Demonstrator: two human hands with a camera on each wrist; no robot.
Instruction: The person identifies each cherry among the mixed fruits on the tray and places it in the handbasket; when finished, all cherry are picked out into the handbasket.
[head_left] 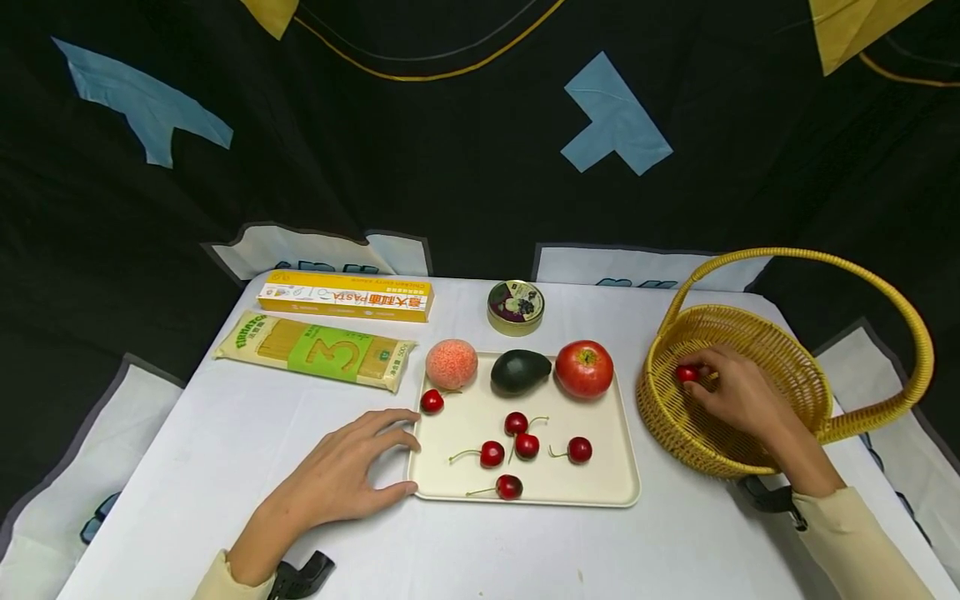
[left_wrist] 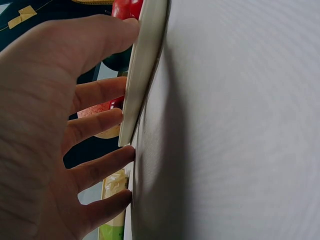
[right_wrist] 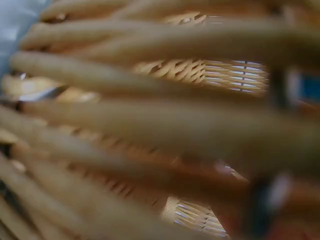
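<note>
My right hand [head_left: 738,392] reaches down inside a yellow wicker basket [head_left: 806,367], pinching a red cherry [head_left: 686,373] between fingers and thumb. Blurred basket weave [right_wrist: 175,125] fills the right wrist view and covers most of that hand. My left hand [head_left: 341,467] lies with spread fingers at the left edge of a cream tray [head_left: 611,487]; the left wrist view has its thumb [left_wrist: 107,40] against the tray's rim [left_wrist: 145,65]. On the tray are several stemmed cherries [head_left: 491,454], a peach-coloured round fruit [head_left: 452,364], a dark avocado [head_left: 519,372] and a red apple [head_left: 584,369].
Behind the tray stands a small round tin [head_left: 516,307]. A yellow pasta box [head_left: 345,296] and a bag of noodles [head_left: 315,350] lie at the back left of the white table [head_left: 480,550]. The basket's tall handle [head_left: 911,333] arches up on the right.
</note>
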